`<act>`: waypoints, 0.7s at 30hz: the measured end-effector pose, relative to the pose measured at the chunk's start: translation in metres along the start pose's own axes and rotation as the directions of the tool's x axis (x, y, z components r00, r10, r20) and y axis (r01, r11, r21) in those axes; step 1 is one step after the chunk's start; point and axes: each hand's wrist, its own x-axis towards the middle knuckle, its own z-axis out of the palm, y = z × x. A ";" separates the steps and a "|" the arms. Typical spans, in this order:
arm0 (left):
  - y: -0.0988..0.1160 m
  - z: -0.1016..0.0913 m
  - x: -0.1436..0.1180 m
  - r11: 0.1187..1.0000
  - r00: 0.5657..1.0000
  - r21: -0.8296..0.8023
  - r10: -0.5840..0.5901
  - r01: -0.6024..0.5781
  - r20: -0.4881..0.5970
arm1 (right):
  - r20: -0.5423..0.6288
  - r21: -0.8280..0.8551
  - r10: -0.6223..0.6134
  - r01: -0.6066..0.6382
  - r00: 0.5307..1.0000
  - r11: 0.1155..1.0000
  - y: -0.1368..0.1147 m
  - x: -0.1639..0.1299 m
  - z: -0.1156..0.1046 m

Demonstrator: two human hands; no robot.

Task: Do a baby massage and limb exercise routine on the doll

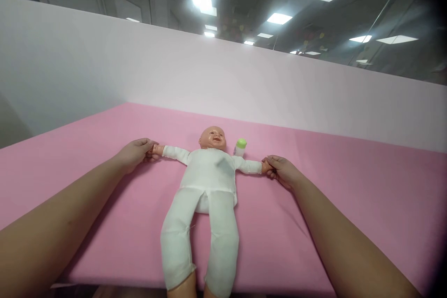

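A baby doll (206, 181) in a white suit lies on its back on the pink table top (349, 186), head away from me, arms spread wide, legs toward the near edge. My left hand (136, 153) grips the doll's hand on the left side. On the other side my right hand (281, 171) holds the doll's other hand. A small bottle with a green cap (240, 147) stands just right of the doll's head, between the head and my right hand.
A pale pink wall panel (244, 79) rises behind the table. The table's near edge (122, 284) runs under the doll's feet. Ceiling lights show above the panel.
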 end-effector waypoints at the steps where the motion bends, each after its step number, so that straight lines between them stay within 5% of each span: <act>1: 0.000 0.000 0.000 1.000 1.000 -0.003 -0.006 0.006 0.001 | -0.008 0.002 0.007 -0.007 1.000 1.000 0.000 0.000 0.000; 13: 0.010 0.005 -0.007 0.997 0.999 -0.068 -0.049 0.048 -0.005 | 0.026 0.142 0.068 -0.071 0.997 0.987 -0.005 -0.004 -0.005; 21: 0.000 -0.001 -0.003 0.999 0.997 -0.037 0.029 -0.026 0.075 | 0.141 0.128 -0.013 -0.005 0.990 0.992 -0.004 -0.008 -0.009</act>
